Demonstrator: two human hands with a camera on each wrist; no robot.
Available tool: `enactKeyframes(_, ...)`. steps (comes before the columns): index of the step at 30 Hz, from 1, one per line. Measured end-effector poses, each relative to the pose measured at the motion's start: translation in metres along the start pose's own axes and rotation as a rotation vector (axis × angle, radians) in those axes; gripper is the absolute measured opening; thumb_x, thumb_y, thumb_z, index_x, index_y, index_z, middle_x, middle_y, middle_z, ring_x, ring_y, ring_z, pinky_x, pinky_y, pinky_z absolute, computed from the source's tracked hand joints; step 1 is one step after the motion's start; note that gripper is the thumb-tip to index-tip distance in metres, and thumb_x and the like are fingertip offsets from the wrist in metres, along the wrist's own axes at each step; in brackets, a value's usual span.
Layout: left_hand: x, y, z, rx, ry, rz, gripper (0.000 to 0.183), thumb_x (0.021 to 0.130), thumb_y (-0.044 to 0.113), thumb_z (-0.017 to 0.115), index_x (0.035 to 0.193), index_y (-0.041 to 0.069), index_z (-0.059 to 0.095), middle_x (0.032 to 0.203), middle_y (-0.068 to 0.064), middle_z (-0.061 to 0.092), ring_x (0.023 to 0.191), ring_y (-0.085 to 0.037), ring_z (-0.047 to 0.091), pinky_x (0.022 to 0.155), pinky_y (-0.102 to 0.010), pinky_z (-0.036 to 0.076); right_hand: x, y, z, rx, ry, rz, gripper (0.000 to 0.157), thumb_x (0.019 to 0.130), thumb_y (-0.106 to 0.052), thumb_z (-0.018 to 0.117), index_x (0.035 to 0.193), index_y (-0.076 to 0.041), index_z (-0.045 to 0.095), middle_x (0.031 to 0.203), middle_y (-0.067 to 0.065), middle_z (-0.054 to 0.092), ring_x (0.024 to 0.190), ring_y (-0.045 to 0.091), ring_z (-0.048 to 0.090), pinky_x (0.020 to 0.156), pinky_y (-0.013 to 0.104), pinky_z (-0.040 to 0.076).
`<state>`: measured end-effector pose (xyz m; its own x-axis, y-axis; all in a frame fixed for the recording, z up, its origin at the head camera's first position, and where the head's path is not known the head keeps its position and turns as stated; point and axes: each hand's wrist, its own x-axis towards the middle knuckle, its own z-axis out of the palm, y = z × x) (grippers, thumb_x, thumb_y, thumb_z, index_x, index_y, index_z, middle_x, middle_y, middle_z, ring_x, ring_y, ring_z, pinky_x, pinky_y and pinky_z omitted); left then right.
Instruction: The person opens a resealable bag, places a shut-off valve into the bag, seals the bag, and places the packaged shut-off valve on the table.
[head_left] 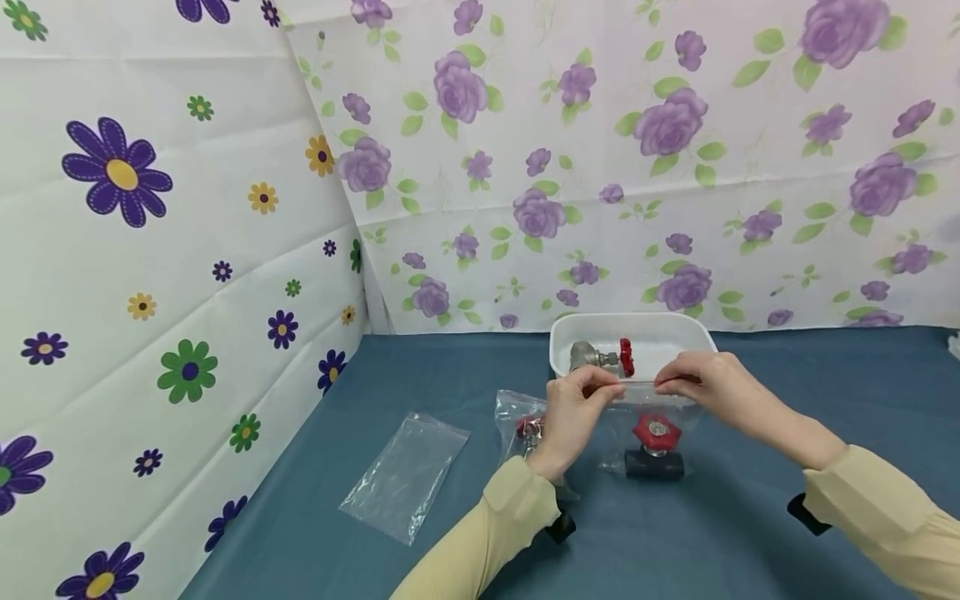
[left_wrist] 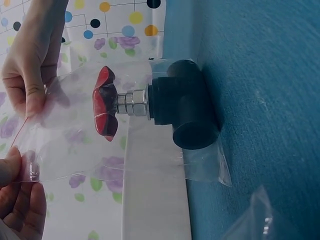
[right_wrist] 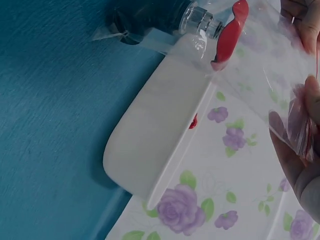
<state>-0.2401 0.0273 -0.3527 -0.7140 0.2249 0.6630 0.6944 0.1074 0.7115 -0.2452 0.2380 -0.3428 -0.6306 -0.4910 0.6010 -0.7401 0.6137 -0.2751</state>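
A clear zip-lock bag (head_left: 617, 425) stands on the table with a valve inside, which has a black body (head_left: 654, 463) and a red handwheel (head_left: 657, 432). My left hand (head_left: 572, 417) pinches one end of the bag's top edge between thumb and fingers. At the other end, my right hand (head_left: 723, 392) pinches the same edge. A red line (left_wrist: 19, 134) runs along that edge between the hands in the left wrist view. Partly hidden behind my left hand is a second bagged valve (head_left: 529, 429) with a red handwheel.
Behind the bag, a white plastic tray (head_left: 675, 327) holds a metal valve (head_left: 588, 356) with a red handwheel. A flat clear bag (head_left: 408, 475) lies to the left on the blue tabletop (head_left: 300, 533). Flowered cloths (head_left: 487, 208) hang at the back and left.
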Motion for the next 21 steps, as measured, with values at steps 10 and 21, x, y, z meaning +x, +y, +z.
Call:
enactKeyframes(10, -0.004, -0.003, -0.002, -0.042, 0.000, -0.024, 0.004, 0.080, -0.003, 0.065, 0.083, -0.006, 0.065, 0.076, -0.014, 0.064, 0.067, -0.022, 0.062, 0.058, -0.022, 0.049, -0.014, 0.009, -0.003, 0.053, -0.052, 0.090, 0.019, 0.072, 0.000, 0.073, 0.085, -0.013, 0.066, 0.077, -0.011, 0.061, 0.062, 0.002, 0.055, 0.053, 0.023, 0.048)
enactKeyframes(21, -0.001, 0.000, -0.002, -0.019, -0.002, -0.013, 0.003, 0.079, -0.003, 0.066, 0.082, -0.005, 0.065, 0.075, -0.013, 0.064, 0.065, -0.022, 0.061, 0.055, -0.021, 0.048, -0.015, 0.009, -0.005, 0.024, 0.024, 0.047, 0.024, 0.071, 0.004, 0.073, 0.080, -0.017, 0.067, 0.077, -0.012, 0.062, 0.061, 0.002, 0.054, 0.048, 0.022, 0.045)
